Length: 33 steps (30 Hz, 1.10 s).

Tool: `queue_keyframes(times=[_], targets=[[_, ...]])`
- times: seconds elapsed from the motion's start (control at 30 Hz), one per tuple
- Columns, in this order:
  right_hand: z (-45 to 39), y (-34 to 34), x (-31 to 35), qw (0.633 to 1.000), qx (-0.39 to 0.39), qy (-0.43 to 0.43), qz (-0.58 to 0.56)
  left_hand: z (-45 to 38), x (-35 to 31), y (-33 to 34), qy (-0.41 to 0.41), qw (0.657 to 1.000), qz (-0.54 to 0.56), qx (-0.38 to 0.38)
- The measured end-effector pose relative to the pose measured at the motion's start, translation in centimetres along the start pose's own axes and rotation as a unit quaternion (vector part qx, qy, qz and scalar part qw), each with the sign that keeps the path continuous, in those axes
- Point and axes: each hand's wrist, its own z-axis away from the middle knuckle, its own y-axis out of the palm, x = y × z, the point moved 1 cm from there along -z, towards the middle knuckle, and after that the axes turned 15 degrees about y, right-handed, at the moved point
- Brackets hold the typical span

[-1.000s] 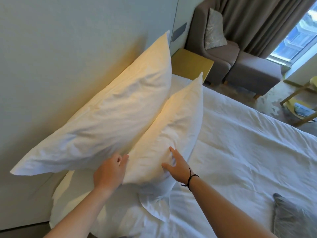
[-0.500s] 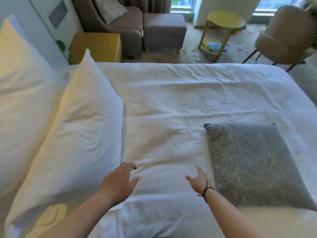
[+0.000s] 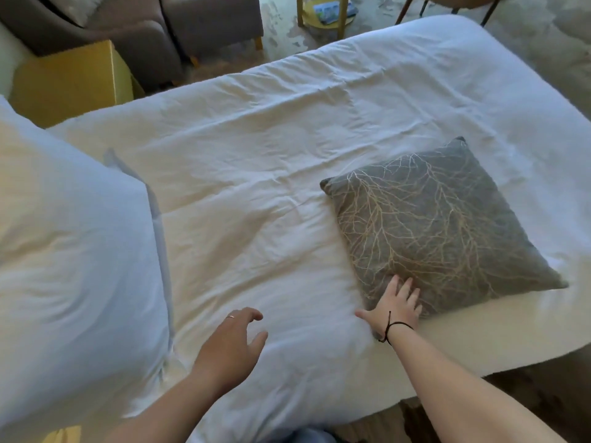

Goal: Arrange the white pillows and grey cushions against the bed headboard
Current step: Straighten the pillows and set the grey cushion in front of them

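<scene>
A grey cushion (image 3: pixel 438 225) with a pale branch pattern lies flat on the white bed (image 3: pixel 287 139), right of centre. My right hand (image 3: pixel 393 306) rests flat on the cushion's near corner, fingers spread, a black cord around the wrist. My left hand (image 3: pixel 235 340) hovers open just above the duvet, left of the cushion, a ring on one finger, holding nothing. A white pillow (image 3: pixel 73 260) fills the left side of the view; the headboard is out of frame.
A yellow bedside table (image 3: pixel 70 81) stands beyond the bed at the far left, with a grey armchair and footstool (image 3: pixel 179 30) behind it. A small yellow side table (image 3: pixel 323 11) stands at the top centre. The bed's near edge runs along the lower right.
My view has swung right, from the pillows to the cushion. My right hand has reached forward and landed on the grey cushion's corner. My left hand left the pillow and trails over the duvet.
</scene>
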Motion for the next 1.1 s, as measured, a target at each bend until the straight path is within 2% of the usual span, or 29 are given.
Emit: queue_keyframes(times=[0.33,0.43,0.53,0.67,0.8,0.87,0.93,1.0,1.07,1.1], targets=[[-2.1,0.4,0.7,0.994,-0.077,-0.025,0.077,0.0,1.4,-0.7,-0.074,0.996,0.026,-0.041],[-2.9,-0.6,0.7,0.990,-0.105,-0.072,0.060,-0.2,0.8,-0.7,-0.074,0.995,0.033,-0.056],[-3.3,-3.0,0.0,0.992,-0.069,-0.093,0.038,-0.1,-0.1,-0.9,-0.066,0.995,0.045,-0.063],[-2.3,-6.2,-0.3,0.996,-0.003,-0.057,-0.066,0.7,-0.8,-1.5,-0.027,0.998,0.034,-0.043],[2.4,-10.1,2.9,0.973,0.046,-0.130,-0.187,0.8,-2.3,-3.1,-0.036,0.994,0.097,-0.034],[6.7,-12.3,5.7,0.934,0.097,-0.169,-0.299,0.4,-3.8,-5.0,-0.057,0.979,0.190,-0.048],[11.7,-14.3,8.4,0.869,0.180,-0.188,-0.421,-0.1,-5.6,-7.8,-0.083,0.950,0.293,-0.064],[17.0,-15.7,10.4,0.780,0.301,-0.202,-0.510,-0.3,-7.4,-11.2,-0.082,0.925,0.360,-0.087],[22.2,-16.2,11.5,0.666,0.437,-0.220,-0.563,-0.2,-8.4,-14.5,-0.031,0.931,0.342,-0.122],[24.6,-16.1,11.9,0.625,0.477,-0.232,-0.573,0.2,-8.5,-16.1,0.003,0.943,0.303,-0.139]])
